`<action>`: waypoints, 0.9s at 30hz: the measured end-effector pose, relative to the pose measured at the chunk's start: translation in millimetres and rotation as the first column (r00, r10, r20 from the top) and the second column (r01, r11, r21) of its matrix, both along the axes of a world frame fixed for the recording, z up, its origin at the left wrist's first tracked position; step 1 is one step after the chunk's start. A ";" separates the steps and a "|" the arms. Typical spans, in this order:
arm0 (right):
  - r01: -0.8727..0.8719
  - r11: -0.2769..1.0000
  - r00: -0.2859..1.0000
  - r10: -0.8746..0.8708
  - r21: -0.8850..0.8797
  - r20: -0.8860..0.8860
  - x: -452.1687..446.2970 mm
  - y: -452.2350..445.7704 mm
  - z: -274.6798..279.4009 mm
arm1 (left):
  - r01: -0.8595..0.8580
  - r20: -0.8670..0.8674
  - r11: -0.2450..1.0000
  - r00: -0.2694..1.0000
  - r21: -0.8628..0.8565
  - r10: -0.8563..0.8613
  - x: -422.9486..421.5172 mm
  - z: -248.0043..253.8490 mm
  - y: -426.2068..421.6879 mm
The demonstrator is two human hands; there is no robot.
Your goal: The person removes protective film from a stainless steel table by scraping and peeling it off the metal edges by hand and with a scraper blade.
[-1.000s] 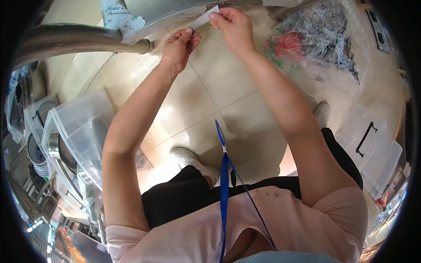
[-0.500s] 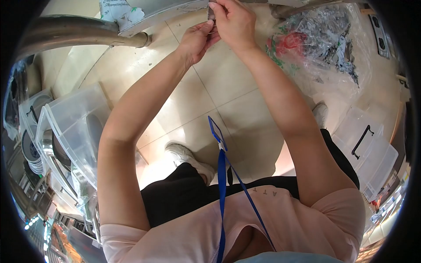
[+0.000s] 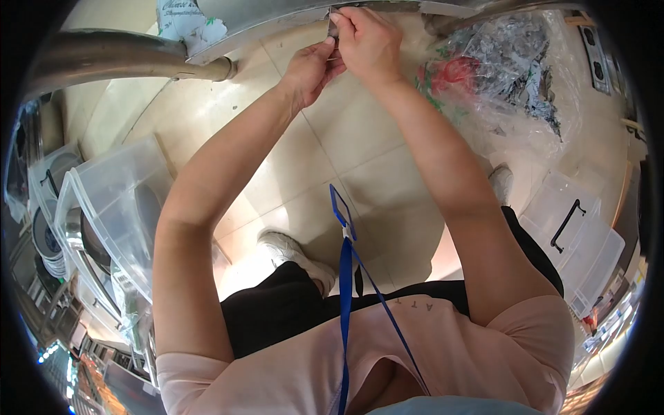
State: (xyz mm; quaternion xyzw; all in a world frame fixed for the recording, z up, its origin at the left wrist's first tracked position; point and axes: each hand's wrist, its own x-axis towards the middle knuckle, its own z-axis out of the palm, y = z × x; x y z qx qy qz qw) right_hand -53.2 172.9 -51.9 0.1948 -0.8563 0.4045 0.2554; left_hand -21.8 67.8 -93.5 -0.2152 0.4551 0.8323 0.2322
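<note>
Both hands meet at the top middle, just under the edge of a long metal surface [image 3: 290,22]. My right hand [image 3: 371,47] is closed, its thumb pressed on a small dark, flat piece [image 3: 333,29] whose kind I cannot tell. Just below it to the left, my left hand [image 3: 311,72] is closed too, thumb and fingers pinched together at the lower end of that spot. Something thin and light shows between the two hands, too small to name. The fingers hide most of what is held.
Metal tubes [image 3: 117,55] run below the surface at left. At right lies a clear plastic bag [image 3: 512,69] of grey scraps and something red. Clear plastic bins stand left [image 3: 114,187] and right [image 3: 588,235]. A blue lanyard [image 3: 346,304] hangs from my neck above the tiled floor [image 3: 325,152].
The view has shifted slightly, so the hands and metal edge sit a little lower in it. Both hands keep nearly the same closed pose together.
</note>
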 end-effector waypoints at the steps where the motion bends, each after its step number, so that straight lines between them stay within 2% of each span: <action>1: -0.001 1.000 1.000 0.001 -0.011 -0.006 -0.4 -1.1 0.1 | -0.003 0.000 1.000 1.000 0.012 0.003 -0.2 -0.5 -0.6; 10: -0.003 0.999 1.000 0.003 0.045 0.008 4.1 -13.5 0.5 | -0.009 0.021 0.999 1.000 -0.049 0.010 3.4 7.7 -6.4; 12: -0.007 0.999 1.000 0.007 0.041 0.005 5.1 -15.5 1.7 | -0.002 -0.002 1.000 1.000 -0.012 0.002 1.9 3.2 -11.6; 15: -0.008 0.997 1.000 0.007 -0.079 -0.013 3.5 -11.1 -7.0 | -0.011 -0.007 1.000 1.000 0.008 0.011 3.6 1.1 -8.8; 19: 0.058 0.987 0.996 -0.046 -0.151 0.081 5.0 0.3 -8.5 | -0.019 0.010 0.998 1.000 -0.053 0.019 1.6 -10.4 -9.1; 22: 0.104 0.961 0.968 -0.039 -0.255 0.249 7.0 -6.9 -9.7 | -0.145 -0.036 0.981 0.989 -0.128 0.142 4.2 -11.9 -14.4; 25: 0.116 0.943 0.957 -0.022 -0.313 0.290 11.1 -14.1 -3.6 | -0.190 -0.040 0.974 0.982 -0.127 0.187 11.2 -11.2 -22.9; 27: 0.069 0.972 0.976 -0.020 -0.225 0.216 8.2 -11.2 -2.9 | -0.199 -0.037 0.975 0.980 -0.100 0.196 13.4 -13.1 -26.0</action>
